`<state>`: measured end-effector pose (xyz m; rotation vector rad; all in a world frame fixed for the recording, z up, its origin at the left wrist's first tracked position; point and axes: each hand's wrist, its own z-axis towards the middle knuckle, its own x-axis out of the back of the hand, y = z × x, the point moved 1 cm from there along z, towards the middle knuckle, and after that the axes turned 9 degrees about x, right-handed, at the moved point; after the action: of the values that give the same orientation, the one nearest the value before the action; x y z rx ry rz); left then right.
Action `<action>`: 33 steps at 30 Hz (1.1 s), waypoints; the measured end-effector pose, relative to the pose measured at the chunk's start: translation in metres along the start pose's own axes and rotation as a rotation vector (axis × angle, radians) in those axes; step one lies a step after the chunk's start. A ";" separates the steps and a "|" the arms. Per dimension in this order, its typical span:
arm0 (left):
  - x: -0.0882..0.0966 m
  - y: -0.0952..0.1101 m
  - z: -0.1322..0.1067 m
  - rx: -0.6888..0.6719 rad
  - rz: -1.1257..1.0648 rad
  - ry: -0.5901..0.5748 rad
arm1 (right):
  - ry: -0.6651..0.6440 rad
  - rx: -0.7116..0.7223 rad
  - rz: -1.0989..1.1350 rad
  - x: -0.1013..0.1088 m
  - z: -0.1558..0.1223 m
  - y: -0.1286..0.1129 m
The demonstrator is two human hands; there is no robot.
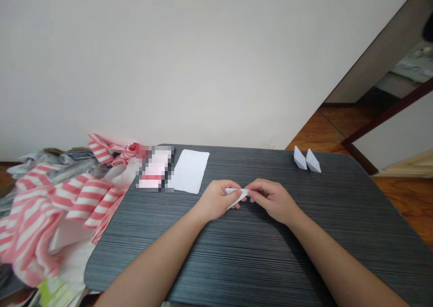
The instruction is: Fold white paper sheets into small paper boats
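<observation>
My left hand (216, 200) and my right hand (272, 199) meet over the middle of a dark striped table (237, 253). Both pinch a small folded piece of white paper (237, 194) between their fingertips, just above the tabletop. My left hand grips its left end, my right hand its right tip. Two finished folded paper pieces (306, 160) stand at the far right of the table. A stack of flat white sheets (190, 170) lies at the far edge, left of my hands.
Red-and-white striped plastic bags (61, 203) pile up beside the table's left edge, with other clutter behind. A blurred pink and white object (154, 174) lies next to the sheets. Wooden floor (406, 198) and a doorway show on the right.
</observation>
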<state>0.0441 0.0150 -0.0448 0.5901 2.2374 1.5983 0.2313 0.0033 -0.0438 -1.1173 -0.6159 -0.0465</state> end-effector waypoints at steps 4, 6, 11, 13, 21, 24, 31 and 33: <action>0.000 0.001 0.000 0.020 -0.045 -0.007 | 0.012 0.079 0.018 0.001 0.000 0.001; 0.001 0.001 0.000 0.024 -0.061 -0.007 | 0.001 0.106 0.026 0.002 0.000 0.002; 0.001 0.001 0.001 0.026 -0.100 -0.020 | -0.028 0.117 0.042 0.004 0.000 0.002; 0.001 0.000 0.001 0.020 -0.106 -0.031 | -0.032 0.123 0.041 0.004 0.000 0.002; 0.002 -0.003 0.002 0.033 -0.126 -0.025 | -0.052 0.142 0.007 0.004 0.000 0.001; 0.003 -0.001 0.002 0.026 -0.119 -0.027 | -0.057 0.142 -0.018 0.004 0.001 -0.001; 0.002 0.000 0.002 0.007 -0.060 -0.001 | -0.090 0.182 -0.075 0.006 0.001 -0.003; 0.002 -0.001 0.002 -0.003 -0.038 0.011 | -0.099 0.188 -0.054 0.005 0.001 -0.002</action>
<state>0.0435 0.0175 -0.0468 0.5355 2.2409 1.5897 0.2343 0.0044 -0.0392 -0.9247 -0.7236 0.0199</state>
